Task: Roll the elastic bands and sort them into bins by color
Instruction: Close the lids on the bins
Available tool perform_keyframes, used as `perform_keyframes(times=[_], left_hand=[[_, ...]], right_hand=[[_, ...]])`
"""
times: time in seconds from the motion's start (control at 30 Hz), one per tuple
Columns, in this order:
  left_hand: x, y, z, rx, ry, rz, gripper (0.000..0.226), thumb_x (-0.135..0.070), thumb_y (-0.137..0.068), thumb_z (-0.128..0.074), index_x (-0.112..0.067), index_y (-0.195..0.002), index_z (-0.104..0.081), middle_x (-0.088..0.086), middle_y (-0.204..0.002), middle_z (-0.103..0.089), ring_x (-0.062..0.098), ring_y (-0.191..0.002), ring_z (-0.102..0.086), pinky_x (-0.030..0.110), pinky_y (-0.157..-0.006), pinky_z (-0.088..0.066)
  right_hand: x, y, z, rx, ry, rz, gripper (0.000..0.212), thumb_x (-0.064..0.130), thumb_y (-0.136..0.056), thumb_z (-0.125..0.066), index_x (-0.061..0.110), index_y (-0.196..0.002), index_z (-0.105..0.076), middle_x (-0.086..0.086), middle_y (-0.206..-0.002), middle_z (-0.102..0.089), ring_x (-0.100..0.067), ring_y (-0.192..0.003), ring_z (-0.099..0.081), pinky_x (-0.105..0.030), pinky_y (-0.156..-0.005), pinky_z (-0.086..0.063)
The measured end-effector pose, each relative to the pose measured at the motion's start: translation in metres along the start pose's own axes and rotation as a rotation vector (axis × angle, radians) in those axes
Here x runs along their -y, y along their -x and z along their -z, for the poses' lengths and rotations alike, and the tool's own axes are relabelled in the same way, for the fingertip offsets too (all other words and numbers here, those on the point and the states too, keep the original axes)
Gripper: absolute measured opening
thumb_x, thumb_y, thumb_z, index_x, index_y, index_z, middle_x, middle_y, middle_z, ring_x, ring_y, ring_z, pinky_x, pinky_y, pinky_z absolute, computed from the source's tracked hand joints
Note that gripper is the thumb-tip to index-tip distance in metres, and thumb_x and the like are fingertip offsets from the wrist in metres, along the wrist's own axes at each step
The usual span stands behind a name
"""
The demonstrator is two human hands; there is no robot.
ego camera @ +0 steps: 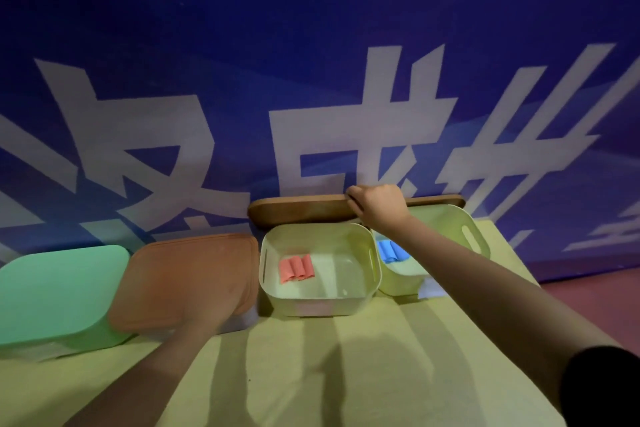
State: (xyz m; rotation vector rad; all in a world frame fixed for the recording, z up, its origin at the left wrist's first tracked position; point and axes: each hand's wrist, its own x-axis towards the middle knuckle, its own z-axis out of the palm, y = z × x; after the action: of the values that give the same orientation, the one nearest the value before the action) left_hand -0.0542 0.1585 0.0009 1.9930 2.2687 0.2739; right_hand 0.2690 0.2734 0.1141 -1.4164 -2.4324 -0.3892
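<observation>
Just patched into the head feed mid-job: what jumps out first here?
The right hand grips the edge of a brown wooden lid standing behind two open pale bins at the table's far edge. Rolled pink bands lie in the middle bin; rolled blue bands lie in the right bin. To the left sit an orange lid, where the left arm reaches, and a green lid.

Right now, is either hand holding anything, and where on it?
The right hand grips the brown wooden lid by its upper edge, behind the bins. The left hand's fingers are blurred, so I can't tell.
</observation>
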Motion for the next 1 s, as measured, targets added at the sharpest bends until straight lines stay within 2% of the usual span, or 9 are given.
perform_keyframes(times=[0.07,0.13,0.27,0.37,0.5,0.6,0.73,0.9,1.0], left_hand=[[-0.005,-0.004,0.005,0.028,0.091,0.051,0.045,-0.039,-0.100,-0.031,-0.022,-0.138,-0.048,0.004,-0.146,-0.043,0.027,-0.134,-0.035,0.047,-0.113,-0.021],[-0.013,-0.011,0.019,0.063,0.282,0.144,0.044,-0.036,-0.103,-0.027,-0.017,-0.130,-0.055,0.007,-0.138,-0.051,0.028,-0.126,-0.042,0.045,-0.109,-0.028],[-0.061,-0.020,0.059,0.187,1.050,0.331,0.040,-0.044,-0.101,-0.033,-0.018,-0.098,-0.064,0.009,-0.097,-0.067,0.021,-0.081,-0.059,0.034,-0.074,-0.047],[-0.085,-0.032,0.064,0.353,1.296,0.454,0.026,-0.036,-0.097,-0.050,-0.012,-0.106,-0.058,0.009,-0.096,-0.061,0.021,-0.079,-0.058,0.034,-0.069,-0.049],[-0.090,-0.036,0.044,0.398,1.079,0.428,0.026,-0.015,-0.098,-0.048,0.000,-0.118,-0.055,0.012,-0.096,-0.057,0.022,-0.077,-0.053,0.031,-0.065,-0.044],[-0.087,-0.028,0.036,0.412,0.890,0.378,0.029,-0.016,-0.099,-0.043,-0.009,-0.126,-0.051,0.012,-0.100,-0.059,0.024,-0.076,-0.055,0.029,-0.057,-0.043],[-0.086,-0.025,0.029,0.347,0.755,0.303,0.030,-0.011,-0.097,-0.043,-0.010,-0.125,-0.053,0.015,-0.114,-0.061,0.031,-0.097,-0.058,0.035,-0.076,-0.045],[-0.080,-0.020,0.026,0.334,0.425,0.180,0.029,-0.024,-0.096,-0.048,-0.013,-0.122,-0.053,0.012,-0.117,-0.061,0.030,-0.100,-0.058,0.034,-0.080,-0.045],[-0.074,-0.018,0.026,0.313,0.173,0.101,0.036,-0.035,-0.092,-0.051,-0.018,-0.124,-0.051,0.012,-0.123,-0.053,0.029,-0.105,-0.056,0.034,-0.079,-0.046]], right_hand=[[0.000,0.016,0.008,-0.091,0.029,0.028,0.017,0.029,-0.087,-0.061,0.017,-0.076,-0.068,0.001,-0.058,-0.062,-0.025,-0.040,-0.055,-0.019,-0.043,-0.028],[0.003,0.034,0.015,-0.137,0.036,0.034,0.028,0.038,-0.087,-0.049,0.024,-0.075,-0.069,0.005,-0.060,-0.063,-0.019,-0.039,-0.055,-0.016,-0.042,-0.024],[0.015,0.076,0.015,-0.170,-0.024,0.043,0.037,0.046,-0.086,-0.042,0.027,-0.089,-0.074,0.007,-0.081,-0.071,-0.018,-0.048,-0.062,-0.021,-0.038,-0.041],[0.032,0.105,0.002,-0.161,-0.052,-0.039,0.035,0.045,-0.084,-0.045,0.027,-0.093,-0.074,0.006,-0.084,-0.070,-0.019,-0.050,-0.063,-0.025,-0.037,-0.045],[0.051,0.138,-0.019,-0.086,-0.079,-0.088,0.024,0.038,-0.076,-0.071,0.024,-0.096,-0.071,0.007,-0.088,-0.067,-0.015,-0.058,-0.064,-0.022,-0.036,-0.043],[0.057,0.161,-0.038,-0.018,-0.122,-0.061,0.033,0.028,-0.071,-0.082,0.022,-0.100,-0.069,0.005,-0.092,-0.066,-0.016,-0.065,-0.065,-0.022,-0.038,-0.044],[0.056,0.168,-0.042,-0.030,-0.128,-0.025,0.016,0.028,-0.083,-0.063,0.023,-0.097,-0.069,0.005,-0.087,-0.064,-0.017,-0.064,-0.063,-0.021,-0.041,-0.043],[0.045,0.148,-0.032,0.054,-0.241,-0.004,0.032,0.036,-0.091,-0.040,0.023,-0.088,-0.069,0.002,-0.074,-0.061,-0.023,-0.064,-0.057,-0.027,-0.058,-0.036],[0.036,0.132,-0.025,0.187,-0.427,-0.139,0.039,0.046,-0.089,-0.038,0.022,-0.097,-0.068,0.001,-0.087,-0.066,-0.023,-0.079,-0.059,-0.032,-0.066,-0.043]])
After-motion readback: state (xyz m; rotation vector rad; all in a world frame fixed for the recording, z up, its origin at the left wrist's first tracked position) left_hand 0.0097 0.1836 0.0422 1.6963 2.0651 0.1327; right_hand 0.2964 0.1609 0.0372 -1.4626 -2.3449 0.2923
